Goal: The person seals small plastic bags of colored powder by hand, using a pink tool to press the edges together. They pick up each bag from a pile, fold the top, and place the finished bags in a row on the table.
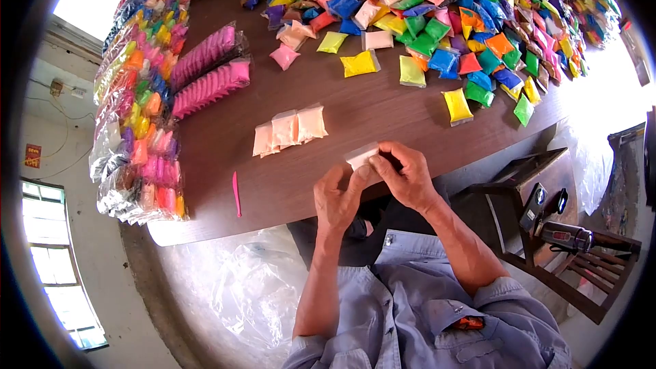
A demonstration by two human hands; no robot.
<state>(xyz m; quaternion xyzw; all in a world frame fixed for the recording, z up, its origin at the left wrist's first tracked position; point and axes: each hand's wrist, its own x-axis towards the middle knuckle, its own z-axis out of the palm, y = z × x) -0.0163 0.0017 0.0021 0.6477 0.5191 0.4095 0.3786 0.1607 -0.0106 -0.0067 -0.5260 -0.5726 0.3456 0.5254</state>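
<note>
Between my left hand [338,195] and my right hand [405,176] is a small pale peach packet [362,155], held near the table's front edge. Fingers and thumbs of both hands pinch it from either side. A short way to the left, several peach packets [287,131] lie overlapping in a row on the brown table [287,191]. Farther left rests a thin pink plastic tool [236,193]. My fingers partly cover the held packet, and its lower part is hard to see.
A big heap of coloured packets [437,34] spreads over the table's far side. Two clear bags of pink packets [212,89] lie at left, beside a tall stack of bagged packets [140,130]. A wooden chair [526,219] with a flask [567,237] stands right.
</note>
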